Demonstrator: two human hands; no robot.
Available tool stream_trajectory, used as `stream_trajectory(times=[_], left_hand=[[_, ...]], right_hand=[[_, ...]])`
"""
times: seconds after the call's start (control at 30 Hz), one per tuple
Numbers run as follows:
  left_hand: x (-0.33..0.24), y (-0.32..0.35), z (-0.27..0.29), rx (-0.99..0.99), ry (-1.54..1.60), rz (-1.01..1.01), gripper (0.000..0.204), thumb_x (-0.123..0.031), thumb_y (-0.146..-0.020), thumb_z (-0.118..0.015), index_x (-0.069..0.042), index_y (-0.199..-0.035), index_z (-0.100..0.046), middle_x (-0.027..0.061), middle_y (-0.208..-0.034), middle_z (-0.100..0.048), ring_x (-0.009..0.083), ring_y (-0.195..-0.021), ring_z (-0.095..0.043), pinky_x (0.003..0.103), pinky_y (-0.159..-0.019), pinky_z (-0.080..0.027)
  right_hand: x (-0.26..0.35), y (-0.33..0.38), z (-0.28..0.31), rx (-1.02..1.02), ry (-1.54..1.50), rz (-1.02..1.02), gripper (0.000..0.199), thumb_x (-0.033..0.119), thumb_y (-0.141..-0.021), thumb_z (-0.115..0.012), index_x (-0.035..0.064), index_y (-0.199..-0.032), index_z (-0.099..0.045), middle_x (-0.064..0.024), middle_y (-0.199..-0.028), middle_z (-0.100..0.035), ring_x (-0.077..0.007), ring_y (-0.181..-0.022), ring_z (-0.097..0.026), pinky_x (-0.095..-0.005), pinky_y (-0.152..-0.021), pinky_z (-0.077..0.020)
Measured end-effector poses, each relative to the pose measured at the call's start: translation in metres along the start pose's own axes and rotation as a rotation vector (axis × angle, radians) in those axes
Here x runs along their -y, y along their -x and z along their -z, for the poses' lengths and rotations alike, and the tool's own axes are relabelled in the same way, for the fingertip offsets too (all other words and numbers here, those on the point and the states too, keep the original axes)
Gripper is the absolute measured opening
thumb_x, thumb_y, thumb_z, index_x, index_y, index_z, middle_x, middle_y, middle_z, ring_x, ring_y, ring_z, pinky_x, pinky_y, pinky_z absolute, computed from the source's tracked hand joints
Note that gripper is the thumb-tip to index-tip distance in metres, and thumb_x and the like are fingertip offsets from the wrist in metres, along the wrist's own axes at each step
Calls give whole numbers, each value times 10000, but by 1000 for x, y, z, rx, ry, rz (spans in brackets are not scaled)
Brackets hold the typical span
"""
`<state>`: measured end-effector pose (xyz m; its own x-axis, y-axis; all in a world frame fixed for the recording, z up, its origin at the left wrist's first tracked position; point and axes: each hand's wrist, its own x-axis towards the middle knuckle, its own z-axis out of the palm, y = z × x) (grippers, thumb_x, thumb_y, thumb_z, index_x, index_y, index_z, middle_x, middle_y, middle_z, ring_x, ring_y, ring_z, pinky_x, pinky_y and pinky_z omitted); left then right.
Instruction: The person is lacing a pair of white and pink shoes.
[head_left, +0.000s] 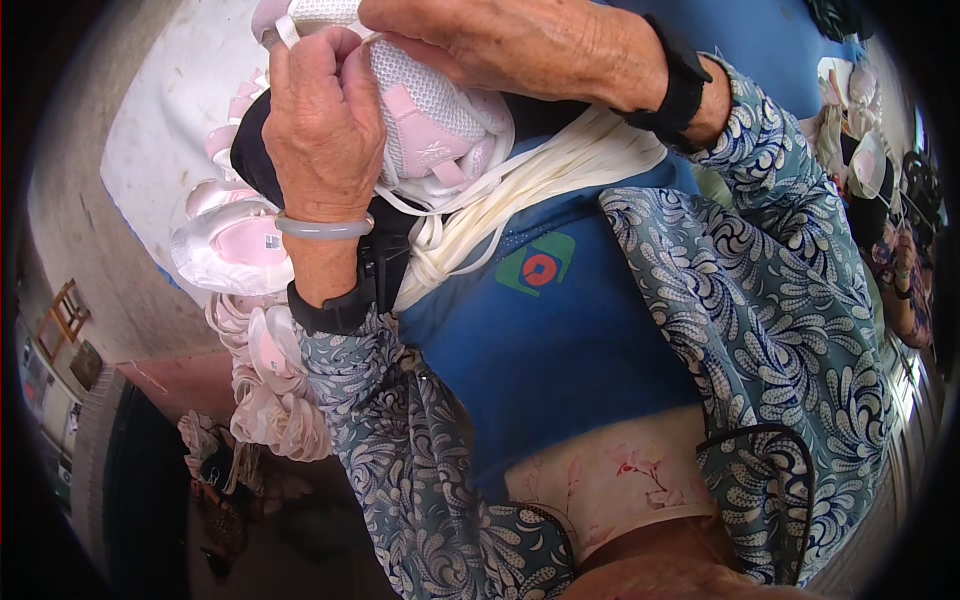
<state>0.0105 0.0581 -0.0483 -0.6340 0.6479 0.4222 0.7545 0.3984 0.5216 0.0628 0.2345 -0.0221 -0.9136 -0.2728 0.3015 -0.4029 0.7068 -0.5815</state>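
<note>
Blue apron lap [560, 340]: white lace bundle [520, 190], pink-white shoe [440, 130] resting.

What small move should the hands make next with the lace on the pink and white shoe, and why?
Probably the left hand should draw the thin white lace a little further out. It pinches the lace at the mesh upper of the shoe, while the right hand steadies the shoe from above.
</note>
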Motion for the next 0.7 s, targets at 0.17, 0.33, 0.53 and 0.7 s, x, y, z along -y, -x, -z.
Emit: stream_trajectory(times=[0.17,0.33,0.53,0.7], left_hand=[[-1,-2,-1,-2,-7,-11,115,-46,-840,-623,-47,-932,-554,132,-834,-530,326,-703,-582,388,-576,-487],[-2,-2,0,-7,16,1,106,-43,-842,-621,-41,-931,-564,127,-814,-535,310,-699,-583,372,-580,-481],[1,13,10,51,260,396,181,-87,-800,-675,-6,-936,-587,89,-804,-557,202,-706,-573,313,-668,-465],[-1,17,11,66,332,563,255,-118,-774,-708,11,-957,-585,96,-838,-594,180,-715,-559,298,-715,-467]], right_hand=[[-17,-14,14,120,-75,218,92,1,-744,-576,-83,-776,-553,-240,-793,-569,-380,-697,-595,-404,-613,-485],[-4,0,-5,-15,-27,23,100,9,-753,-574,-67,-814,-554,-238,-825,-565,-377,-695,-578,-414,-610,-473],[-11,4,0,-55,-117,-4,90,38,-784,-583,-42,-815,-559,-216,-763,-565,-374,-700,-567,-429,-614,-434],[-12,0,-12,-118,-147,6,98,36,-795,-579,-50,-841,-567,-213,-730,-567,-372,-727,-577,-427,-625,-440]])
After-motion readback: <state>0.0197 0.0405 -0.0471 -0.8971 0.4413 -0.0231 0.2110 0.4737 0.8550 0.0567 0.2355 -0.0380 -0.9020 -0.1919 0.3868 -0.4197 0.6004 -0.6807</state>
